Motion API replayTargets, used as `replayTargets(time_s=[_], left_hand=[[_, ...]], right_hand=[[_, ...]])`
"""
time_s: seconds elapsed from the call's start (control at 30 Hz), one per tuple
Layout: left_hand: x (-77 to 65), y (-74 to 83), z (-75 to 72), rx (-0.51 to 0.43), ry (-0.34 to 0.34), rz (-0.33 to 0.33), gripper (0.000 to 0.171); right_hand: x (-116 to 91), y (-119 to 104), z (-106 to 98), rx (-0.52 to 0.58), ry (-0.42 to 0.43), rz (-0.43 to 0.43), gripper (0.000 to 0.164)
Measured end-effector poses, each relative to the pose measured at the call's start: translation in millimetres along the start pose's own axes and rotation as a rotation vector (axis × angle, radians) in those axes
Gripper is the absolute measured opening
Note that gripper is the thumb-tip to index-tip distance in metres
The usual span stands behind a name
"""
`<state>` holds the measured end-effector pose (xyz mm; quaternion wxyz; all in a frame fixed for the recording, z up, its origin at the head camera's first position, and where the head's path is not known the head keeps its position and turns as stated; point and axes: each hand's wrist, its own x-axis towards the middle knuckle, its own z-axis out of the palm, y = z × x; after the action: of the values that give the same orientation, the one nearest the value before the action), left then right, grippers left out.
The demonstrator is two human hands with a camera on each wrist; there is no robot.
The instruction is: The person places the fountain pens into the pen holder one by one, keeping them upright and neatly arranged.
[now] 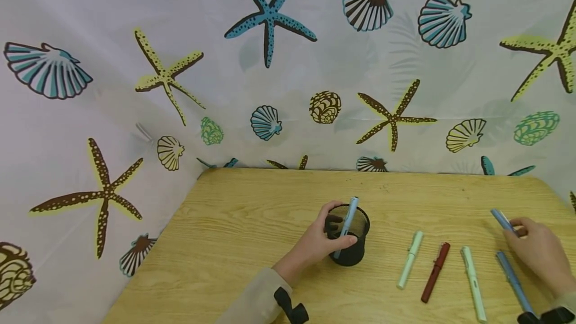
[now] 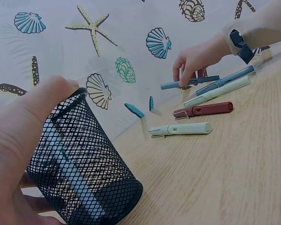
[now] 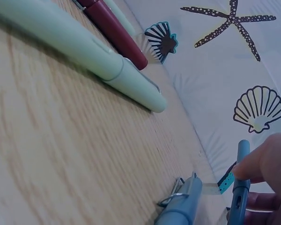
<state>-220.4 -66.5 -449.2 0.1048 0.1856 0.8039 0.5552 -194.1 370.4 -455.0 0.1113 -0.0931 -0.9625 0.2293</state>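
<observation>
My left hand [image 1: 317,241] grips a black mesh pen cup [image 1: 355,254] around its side, with the thumb across the front. One light blue pen [image 1: 349,219] leans inside the cup, its end above the rim. At the far right, my right hand [image 1: 537,249] pinches a blue pen [image 1: 501,220] between thumb and fingers, and the right wrist view shows that pen [image 3: 241,187] held off the table. Just below that hand lies another blue pen [image 1: 514,281]. Left of it lie a pale green pen [image 1: 474,284], a dark red pen [image 1: 435,272] and another pale green pen [image 1: 410,260].
The wooden table [image 1: 252,214] carries the pens in a loose row between the cup and my right hand. Behind and to the left hangs a white cloth [image 1: 216,64] printed with starfish and shells, meeting the table's back edge.
</observation>
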Motion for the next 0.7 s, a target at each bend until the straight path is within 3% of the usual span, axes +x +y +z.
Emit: replayTargets(time_s=[0.2,0.33,0.6,0.7], left_hand=[[0.7,1.5,-0.3,-0.011,-0.004,-0.005,0.074],[1.4,0.9,0.0,-0.012,-0.006,0.002,0.074],[1.8,-0.1,0.4,-0.036,-0.015,0.008,0.074],[1.8,0.7,0.5,-0.034,-0.016,0.013,0.075]], right_hand=[[-1.1,-7.9,-4.2,0.026,0.031,0.015,0.035],[0.3,-6.8,-3.2,0.054,0.063,-0.022,0.034],[32.3,47.0,37.1,0.046,0.152,-0.082,0.04],[39.1,56.6,44.3,0.064,0.162,-0.097,0.045]])
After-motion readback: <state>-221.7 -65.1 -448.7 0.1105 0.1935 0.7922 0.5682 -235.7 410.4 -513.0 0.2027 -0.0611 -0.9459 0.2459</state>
